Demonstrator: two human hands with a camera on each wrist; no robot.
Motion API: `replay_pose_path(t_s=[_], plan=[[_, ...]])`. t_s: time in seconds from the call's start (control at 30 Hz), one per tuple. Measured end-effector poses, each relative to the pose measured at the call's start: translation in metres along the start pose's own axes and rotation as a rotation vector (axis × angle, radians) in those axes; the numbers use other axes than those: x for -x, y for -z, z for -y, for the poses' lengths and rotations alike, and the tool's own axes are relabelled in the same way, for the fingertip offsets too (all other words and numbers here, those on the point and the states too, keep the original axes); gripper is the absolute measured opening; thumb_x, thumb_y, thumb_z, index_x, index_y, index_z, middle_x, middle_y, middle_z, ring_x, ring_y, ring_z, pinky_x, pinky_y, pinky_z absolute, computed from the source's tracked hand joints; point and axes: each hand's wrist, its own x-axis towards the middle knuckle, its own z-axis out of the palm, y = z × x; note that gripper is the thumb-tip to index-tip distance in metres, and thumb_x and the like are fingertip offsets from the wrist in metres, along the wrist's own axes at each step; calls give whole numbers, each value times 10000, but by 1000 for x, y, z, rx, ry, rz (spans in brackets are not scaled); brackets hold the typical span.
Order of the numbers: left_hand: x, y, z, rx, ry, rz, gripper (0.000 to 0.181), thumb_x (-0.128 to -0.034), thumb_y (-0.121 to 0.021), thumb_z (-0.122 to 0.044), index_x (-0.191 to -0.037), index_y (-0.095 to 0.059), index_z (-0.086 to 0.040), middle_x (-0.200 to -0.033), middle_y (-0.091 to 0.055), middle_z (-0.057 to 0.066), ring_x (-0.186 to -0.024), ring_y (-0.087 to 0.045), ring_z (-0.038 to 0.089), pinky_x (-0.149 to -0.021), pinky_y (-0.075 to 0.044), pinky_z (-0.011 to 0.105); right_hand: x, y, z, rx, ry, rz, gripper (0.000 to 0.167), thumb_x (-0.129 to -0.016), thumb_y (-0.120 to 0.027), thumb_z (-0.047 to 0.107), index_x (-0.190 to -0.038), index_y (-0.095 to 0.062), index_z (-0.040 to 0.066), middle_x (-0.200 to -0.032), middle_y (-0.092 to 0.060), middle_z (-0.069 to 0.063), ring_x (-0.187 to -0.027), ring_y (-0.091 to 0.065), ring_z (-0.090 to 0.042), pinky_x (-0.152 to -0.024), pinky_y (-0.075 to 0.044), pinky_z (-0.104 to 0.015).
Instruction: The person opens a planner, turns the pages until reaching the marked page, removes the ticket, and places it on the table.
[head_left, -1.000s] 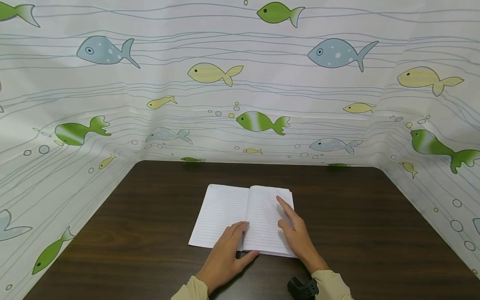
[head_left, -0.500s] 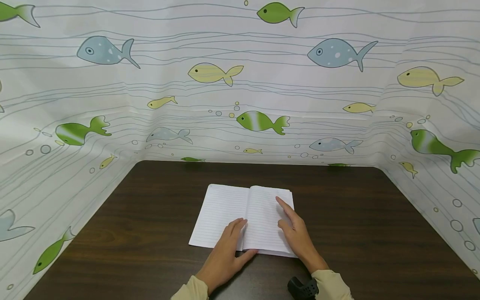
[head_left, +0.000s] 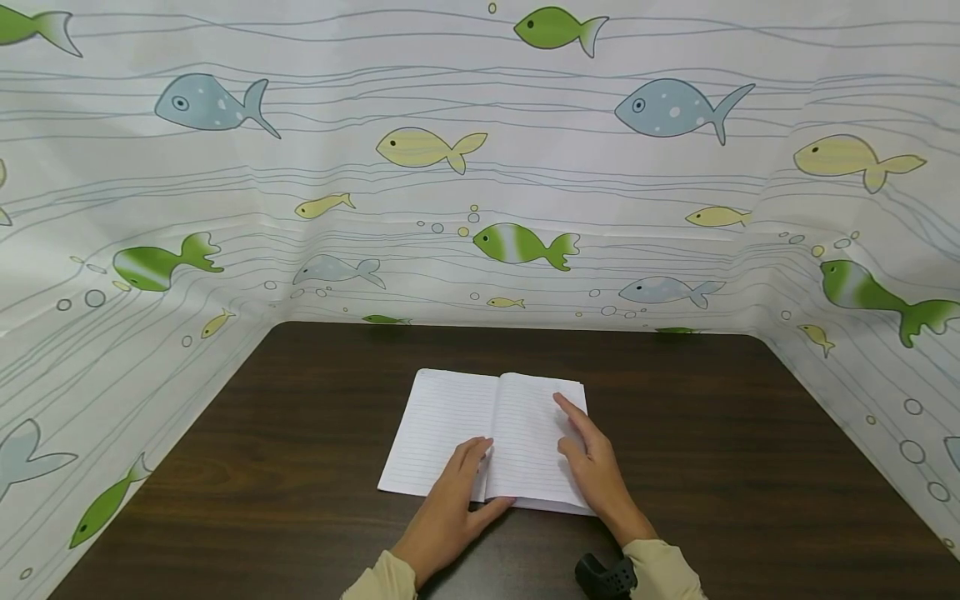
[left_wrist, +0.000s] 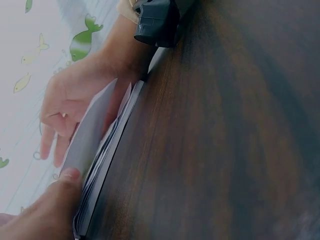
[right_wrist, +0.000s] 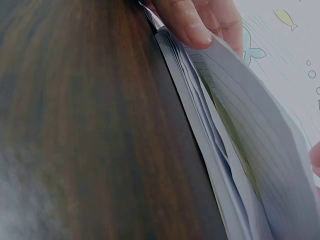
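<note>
An open notebook (head_left: 457,417) with lined white pages lies flat on the table. My left hand (head_left: 446,508) rests at its lower middle, fingers on the pages by the spine and thumb along the bottom edge. Over the right-hand page is my right hand (head_left: 596,471), its index finger extended toward the upper right and its thumb pointing inward. In the right wrist view, a lined page (right_wrist: 255,105) bows up off the stack beneath, near the left thumb (right_wrist: 197,35). The left wrist view shows that gap behind the left thumb (left_wrist: 70,174) too.
The dark wood-grain table (head_left: 285,433) spreads around the notebook. White sheeting printed with fish (head_left: 517,242) stands behind it and along both sides. A black wrist-worn device (head_left: 606,575) sits at the right sleeve.
My left fingers have shifted slightly up the page since a second ago. My right hand and the notebook are nearly unmoved.
</note>
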Motion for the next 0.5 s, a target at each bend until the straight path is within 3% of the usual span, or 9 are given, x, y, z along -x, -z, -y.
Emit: replay_pose_path(t_s=[0.33, 0.5], plan=[[-1, 0, 0, 31, 33, 23, 734, -953, -712, -497, -1486, -484, -48, -1482, -490, 95, -1345, -532, 243, -1091, -462, 476, 0, 1, 0, -4, 3, -28, 579, -961, -456, -73, -1523, -501, 56, -1603, -442, -116, -1507, -352, -329, -1097, -202, -45], [-1, 0, 1, -9, 3, 18, 734, -915, -771, -480, -1457, -520, -52, -1460, -507, 91, -1320, -551, 239, -1076, -480, 461, 0, 1, 0, -28, 9, -25, 563, -976, -442, -72, -1523, -498, 50, -1603, -439, -132, -1524, -321, -319, -1100, -201, -39]])
